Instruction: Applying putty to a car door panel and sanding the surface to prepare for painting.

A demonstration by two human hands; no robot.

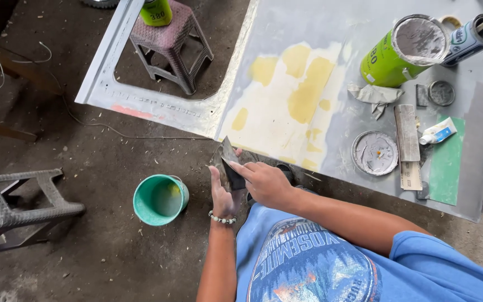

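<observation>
My left hand (219, 193), with a bead bracelet at the wrist, holds a small grey sheet of sandpaper (227, 150) by its lower edge. My right hand (264, 182) grips a dark sanding block (235, 176) and presses it against that sheet. Both hands are in front of my blue shirt, just off the near edge of a grey car door panel (364, 39) with yellow filler patches (303, 92). A teal bucket (159, 199) stands on the floor left of my hands.
On the panel lie a green filler can (389, 61), a second tin with a stick (468, 39), a round lid (374, 152), a long sanding board (407, 134), a small tube (438, 132) and a green sheet (448, 162). Plastic stools (171, 42) (18, 207) stand on the dirt floor.
</observation>
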